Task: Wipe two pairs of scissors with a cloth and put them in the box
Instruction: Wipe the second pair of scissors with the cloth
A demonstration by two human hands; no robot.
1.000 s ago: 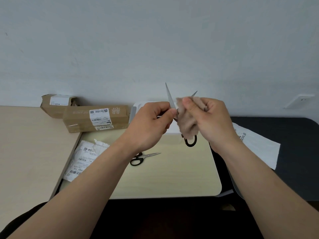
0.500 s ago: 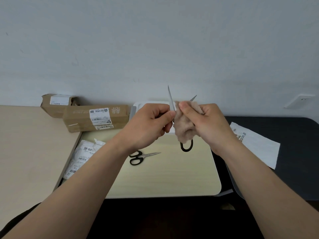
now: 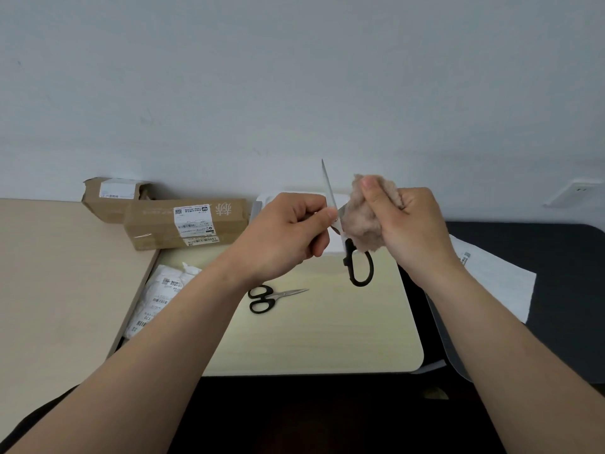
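My left hand [image 3: 288,231] grips one handle of a large pair of black-handled scissors [image 3: 360,267], held open with one blade pointing up. My right hand [image 3: 409,224] pinches a beige fluffy cloth [image 3: 363,221] wrapped over the other blade, hiding it. One handle loop hangs below the cloth. A smaller pair of black-handled scissors [image 3: 268,298] lies shut on the pale tabletop [image 3: 327,332] below my left wrist. A white box [image 3: 266,199] sits behind my hands, mostly hidden by them.
Two brown cardboard parcels [image 3: 183,224] lie against the wall at the left. White labelled bags [image 3: 160,293] sit beside the tabletop's left edge. A white sheet [image 3: 497,280] lies on the black surface at the right. A wooden desk [image 3: 59,273] is at the left.
My right hand has slid the cloth up along the blade so its tip is now covered. The scissors have dropped slightly and more of the lower handle loop shows.
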